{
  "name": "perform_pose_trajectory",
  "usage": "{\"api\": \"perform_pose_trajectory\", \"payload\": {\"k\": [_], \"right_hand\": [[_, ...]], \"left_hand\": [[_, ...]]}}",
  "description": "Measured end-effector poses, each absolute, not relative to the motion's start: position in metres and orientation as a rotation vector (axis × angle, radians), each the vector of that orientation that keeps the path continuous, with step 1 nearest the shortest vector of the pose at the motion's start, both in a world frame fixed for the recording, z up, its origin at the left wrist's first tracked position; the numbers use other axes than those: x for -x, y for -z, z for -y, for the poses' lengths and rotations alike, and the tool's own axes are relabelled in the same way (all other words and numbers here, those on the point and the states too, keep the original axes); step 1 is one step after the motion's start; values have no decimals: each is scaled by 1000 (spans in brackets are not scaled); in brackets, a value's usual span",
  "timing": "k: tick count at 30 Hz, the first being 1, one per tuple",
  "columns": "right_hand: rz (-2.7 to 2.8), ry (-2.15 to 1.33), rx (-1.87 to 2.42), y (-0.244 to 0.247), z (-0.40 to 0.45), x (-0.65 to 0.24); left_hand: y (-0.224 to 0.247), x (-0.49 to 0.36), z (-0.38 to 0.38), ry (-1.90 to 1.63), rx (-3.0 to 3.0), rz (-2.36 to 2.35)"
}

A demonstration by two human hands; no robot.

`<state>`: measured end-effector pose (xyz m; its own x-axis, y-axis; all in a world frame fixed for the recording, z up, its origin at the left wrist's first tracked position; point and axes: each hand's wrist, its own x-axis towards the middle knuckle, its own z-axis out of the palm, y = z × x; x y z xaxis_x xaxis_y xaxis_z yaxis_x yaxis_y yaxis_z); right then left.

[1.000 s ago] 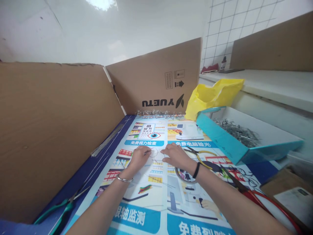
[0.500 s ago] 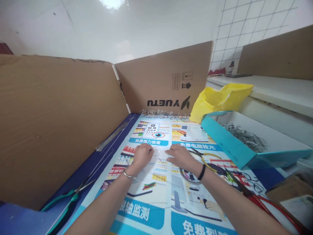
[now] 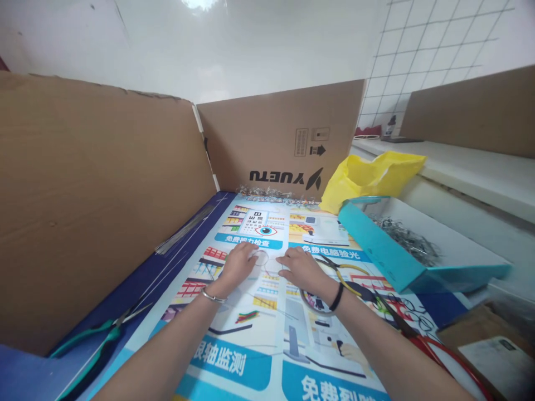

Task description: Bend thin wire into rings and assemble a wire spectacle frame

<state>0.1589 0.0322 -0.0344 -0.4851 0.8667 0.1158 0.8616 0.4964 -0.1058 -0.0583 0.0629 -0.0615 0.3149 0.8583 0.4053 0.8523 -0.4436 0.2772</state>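
My left hand [image 3: 239, 264] is closed in a pinch on a thin wire [image 3: 266, 258], which curves in a rounded loop between my two hands. At the other side my right hand [image 3: 301, 268] has its thumb and forefinger bent around the wire's far end; the exact contact is too fine to see. Both hands rest low over a printed poster sheet [image 3: 234, 345]. Under my right wrist, partly covered, lies a round ring-shaped roll [image 3: 307, 303]. Just beyond that wrist are yellow-handled pliers [image 3: 349, 278].
Teal-handled pliers [image 3: 100, 345] lie left, below a bundle of straight wires [image 3: 184, 231]. Red-handled scissors [image 3: 413, 334] lie right, near a teal box [image 3: 376, 250] holding many wire pieces. Cardboard panels [image 3: 267, 133] stand behind and left. A yellow bag [image 3: 371, 172] sits behind the box.
The view has shifted slightly, so most of the lower scene sits further left. My hands keep nearly the same pose around the wire loop.
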Motion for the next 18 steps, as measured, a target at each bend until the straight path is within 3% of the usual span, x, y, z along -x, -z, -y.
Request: {"api": "perform_pose_trajectory", "payload": {"k": [18], "right_hand": [[2633, -33, 1520, 33, -32, -157]], "left_hand": [[54, 46, -73, -489, -2663, -1605]]}}
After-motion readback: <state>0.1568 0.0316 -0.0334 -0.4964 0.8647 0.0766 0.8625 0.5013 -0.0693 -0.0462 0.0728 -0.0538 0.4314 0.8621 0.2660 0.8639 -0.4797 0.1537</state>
